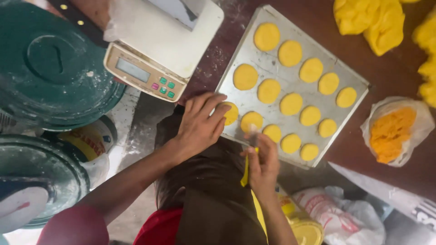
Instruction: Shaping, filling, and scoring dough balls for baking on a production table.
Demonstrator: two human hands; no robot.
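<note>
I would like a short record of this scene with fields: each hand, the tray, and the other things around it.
left hand: palm down, fingers on a yellow dough disc at the near corner of the tray
right hand: closed on a thin yellow tool
baking tray: metal, flat on the dark table, carrying rows of round yellow discs
kitchen scale: beside the tray, plastic on its platform
yellow dough lumps: beyond the tray
plastic bag of orange filling: open, beside the tray
green lids: stacked beside the scale
</note>
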